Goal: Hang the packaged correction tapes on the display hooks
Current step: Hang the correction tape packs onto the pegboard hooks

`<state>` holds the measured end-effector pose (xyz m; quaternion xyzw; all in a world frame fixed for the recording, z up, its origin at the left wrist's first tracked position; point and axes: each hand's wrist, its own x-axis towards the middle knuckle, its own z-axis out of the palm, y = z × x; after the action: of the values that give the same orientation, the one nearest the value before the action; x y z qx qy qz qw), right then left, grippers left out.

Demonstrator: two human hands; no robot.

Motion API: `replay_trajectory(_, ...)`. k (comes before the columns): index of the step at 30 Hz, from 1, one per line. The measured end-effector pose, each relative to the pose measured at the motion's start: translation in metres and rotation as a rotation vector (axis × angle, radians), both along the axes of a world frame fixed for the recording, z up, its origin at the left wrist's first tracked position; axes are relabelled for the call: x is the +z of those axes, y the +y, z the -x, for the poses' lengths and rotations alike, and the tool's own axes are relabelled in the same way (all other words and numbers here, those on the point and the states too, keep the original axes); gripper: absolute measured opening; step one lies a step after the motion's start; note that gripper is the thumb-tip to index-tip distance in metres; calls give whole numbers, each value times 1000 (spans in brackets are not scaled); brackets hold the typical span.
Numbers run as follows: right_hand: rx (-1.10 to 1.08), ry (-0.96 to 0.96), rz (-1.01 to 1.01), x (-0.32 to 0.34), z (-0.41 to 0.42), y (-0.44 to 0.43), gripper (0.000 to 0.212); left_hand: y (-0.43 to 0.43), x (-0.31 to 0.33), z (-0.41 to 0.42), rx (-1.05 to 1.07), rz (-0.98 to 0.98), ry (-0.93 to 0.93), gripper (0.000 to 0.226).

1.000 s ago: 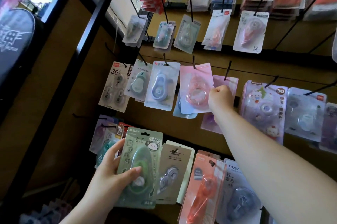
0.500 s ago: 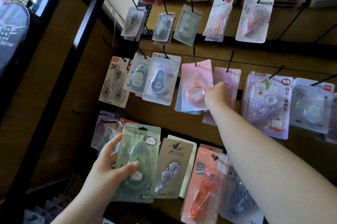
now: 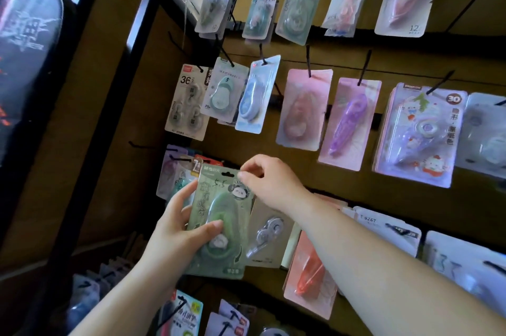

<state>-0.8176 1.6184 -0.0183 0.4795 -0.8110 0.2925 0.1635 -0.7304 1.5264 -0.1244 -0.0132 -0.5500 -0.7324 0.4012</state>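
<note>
Fingers (image 3: 247, 175) of the right hand (image 3: 273, 185) have left the pink pack (image 3: 302, 108), now hanging above them, and seem to pinch the top edge of the green correction tape pack (image 3: 219, 215). The left hand (image 3: 178, 229) grips its left side, thumb across the blister. Under the right wrist a tan-card pack (image 3: 269, 231) hangs partly covered.

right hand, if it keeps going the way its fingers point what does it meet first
The green correction tape pack: the right hand points left, and its fingertips are at that pack's top right corner, apparently pinching it. Depth is unclear.
</note>
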Motion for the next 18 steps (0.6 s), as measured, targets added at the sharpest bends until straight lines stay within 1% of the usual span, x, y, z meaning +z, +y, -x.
replay_trajectory(1,5,-14,1,-2,1,-2,7,-1,-2,0,-5,-2,-6,61)
replay_trajectory(2,10,-30,9,-3,3,-4,9,-2,-3,-1,-13,-4,-13,62)
replay_trajectory(4,-2,-40,1,-3,5,-6,25,-3,-6,-2,-30,-14,-21,60)
replay_trajectory(5,-10,-42,-5,-3,6,-8,29,-5,-8,-2,-37,-22,-25,57)
replay_trajectory(8,-23,-30,11,-2,5,-13,31,-10,-17,-1,-49,-30,-45,53)
replay_trajectory(9,-23,-13,16,-3,5,-14,32,-13,-20,-2,-76,-19,-59,60)
replay_trajectory(11,-7,5,35,-2,4,-16,32,-16,-27,-3,-132,13,-88,80)
replay_trajectory(12,6,0,56,-1,4,-17,33,-19,-29,-3,-127,28,-98,83)
replay_trajectory(14,26,-21,120,2,5,-18,33,-26,-28,-2,-71,24,-81,71)
replay_trajectory(15,27,-27,155,4,6,-20,33,-30,-26,0,-42,7,-62,70)
replay_trajectory(18,-4,-20,219,9,10,-25,32,-37,-15,5,55,3,-10,55)
